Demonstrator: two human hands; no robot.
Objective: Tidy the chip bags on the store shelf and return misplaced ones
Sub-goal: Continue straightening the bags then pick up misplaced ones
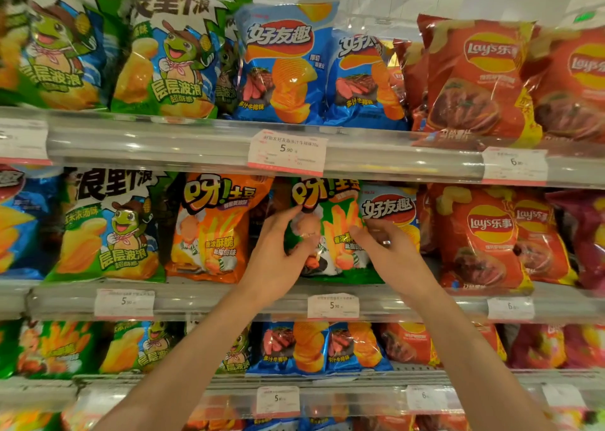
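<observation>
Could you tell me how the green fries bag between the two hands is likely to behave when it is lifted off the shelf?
The green bag looks puffed with air, so probably light for its size. Its glossy film may be slippery and will likely crumple. Left hand and right hand grip its sides; squeezing could crush the contents.

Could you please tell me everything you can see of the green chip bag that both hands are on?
The green chip bag is glossy film printed with orange fry shapes, a cartoon figure and bold orange and white lettering. It stands upright on the middle shelf, between an orange bag and a blue bag behind its right edge. The left hand grips its left side; the right hand holds its right side.
</observation>
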